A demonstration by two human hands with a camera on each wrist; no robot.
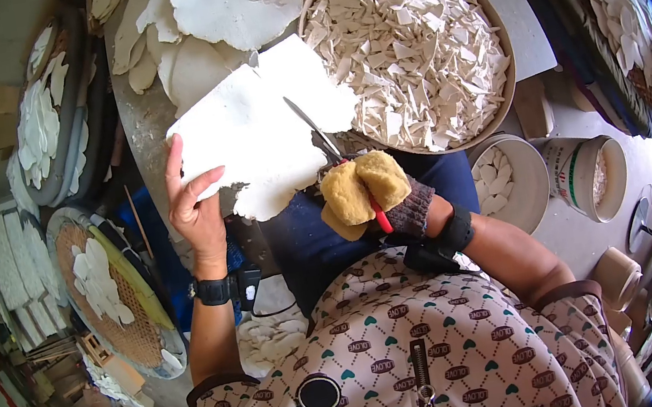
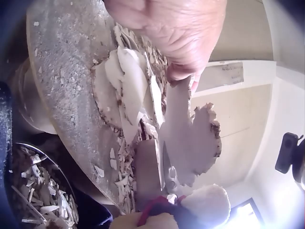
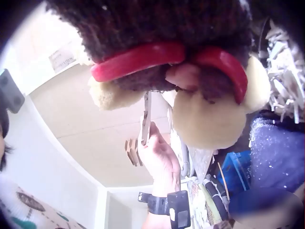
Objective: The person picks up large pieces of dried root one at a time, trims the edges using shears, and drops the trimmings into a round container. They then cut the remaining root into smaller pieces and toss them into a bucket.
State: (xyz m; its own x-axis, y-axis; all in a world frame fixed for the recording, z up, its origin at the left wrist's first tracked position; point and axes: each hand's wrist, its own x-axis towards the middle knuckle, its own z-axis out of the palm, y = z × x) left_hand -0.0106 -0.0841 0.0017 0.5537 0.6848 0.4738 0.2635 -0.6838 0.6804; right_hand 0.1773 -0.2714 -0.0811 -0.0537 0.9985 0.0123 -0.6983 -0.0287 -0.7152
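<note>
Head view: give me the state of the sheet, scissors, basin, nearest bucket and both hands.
White sheet: held up, ragged lower edge.
Scissors: gripped, one blade over the sheet; opening unclear.
Basin: heaped with broken white pieces.
Bucket: uncovered, white pieces inside.
Left hand: pinching the sheet's edge.
Right hand: covered in dark knit, gripping the red handles.

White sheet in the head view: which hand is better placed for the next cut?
Probably the right: the right hand holds the red-handled scissors, blades at the white sheet, while the left hand pinches its edge.
</note>
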